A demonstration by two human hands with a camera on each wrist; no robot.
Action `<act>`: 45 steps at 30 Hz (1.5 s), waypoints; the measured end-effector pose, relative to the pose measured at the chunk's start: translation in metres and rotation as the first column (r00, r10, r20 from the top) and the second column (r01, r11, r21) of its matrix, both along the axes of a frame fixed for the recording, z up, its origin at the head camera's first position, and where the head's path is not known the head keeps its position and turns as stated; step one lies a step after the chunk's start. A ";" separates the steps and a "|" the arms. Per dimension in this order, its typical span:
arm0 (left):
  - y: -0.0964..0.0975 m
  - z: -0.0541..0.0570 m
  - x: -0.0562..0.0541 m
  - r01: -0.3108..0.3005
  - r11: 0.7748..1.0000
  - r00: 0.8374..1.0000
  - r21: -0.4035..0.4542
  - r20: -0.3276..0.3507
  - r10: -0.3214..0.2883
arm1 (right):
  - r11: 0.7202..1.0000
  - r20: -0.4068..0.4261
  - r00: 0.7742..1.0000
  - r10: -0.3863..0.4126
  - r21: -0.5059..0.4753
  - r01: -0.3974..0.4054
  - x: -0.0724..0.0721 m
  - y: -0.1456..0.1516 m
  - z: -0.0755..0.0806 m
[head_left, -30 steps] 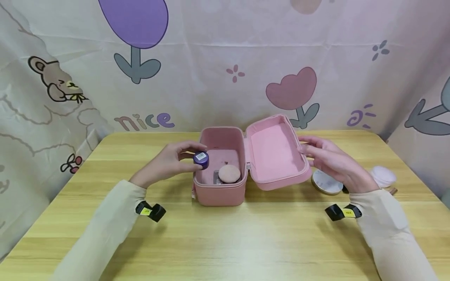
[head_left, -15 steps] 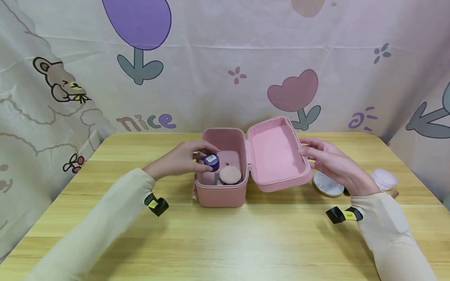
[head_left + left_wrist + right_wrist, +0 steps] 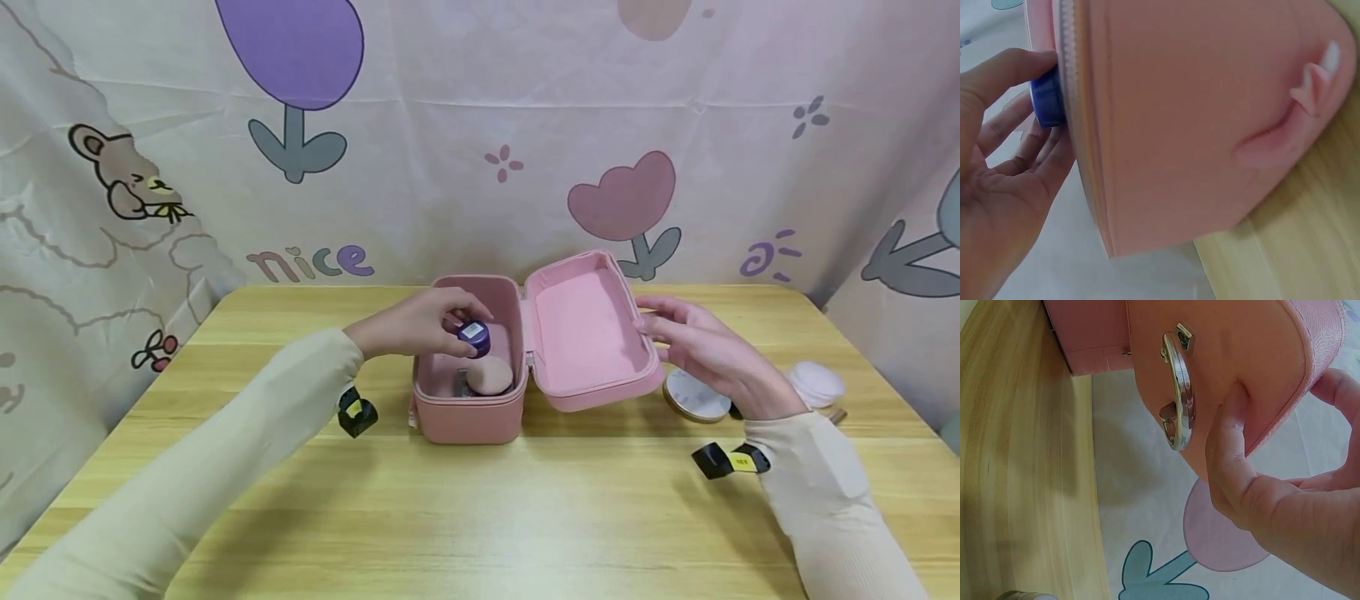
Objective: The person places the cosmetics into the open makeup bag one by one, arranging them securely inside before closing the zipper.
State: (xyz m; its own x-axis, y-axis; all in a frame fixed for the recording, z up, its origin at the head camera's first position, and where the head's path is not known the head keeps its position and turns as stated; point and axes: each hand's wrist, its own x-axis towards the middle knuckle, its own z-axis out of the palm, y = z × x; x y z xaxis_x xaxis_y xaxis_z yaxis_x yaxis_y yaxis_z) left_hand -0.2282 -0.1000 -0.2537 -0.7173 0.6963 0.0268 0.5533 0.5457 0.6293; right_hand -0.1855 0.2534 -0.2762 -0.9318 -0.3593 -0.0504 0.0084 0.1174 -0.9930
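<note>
Pinches jar (image 3: 475,335) in left fingers (image 3: 456,345) with box (image 3: 468,422) beneath, grips lid (image 3: 588,333) in right fingers (image 3: 1230,440), seemingly to steady it.

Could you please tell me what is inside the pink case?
A beige puff, with a small grey item partly showing beside it; the left hand holds a purple jar at the mouth of the pink case. Whatever lies beneath puff, jar and hand is hidden.
</note>
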 end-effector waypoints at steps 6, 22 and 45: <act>0.011 -0.004 -0.003 0.066 0.998 0.998 -0.008 -0.021 -0.066 | 1.000 -0.002 1.000 0.008 0.000 -0.008 0.001 -0.002 0.001; 0.022 -0.008 -0.003 0.106 0.994 0.994 -0.020 -0.006 -0.106 | 1.000 -0.001 1.000 -0.005 0.029 0.005 0.002 0.001 0.003; 0.013 -0.004 0.002 0.029 0.996 0.997 -0.079 -0.069 -0.034 | 1.000 0.001 1.000 0.000 0.030 -0.001 0.002 -0.001 0.004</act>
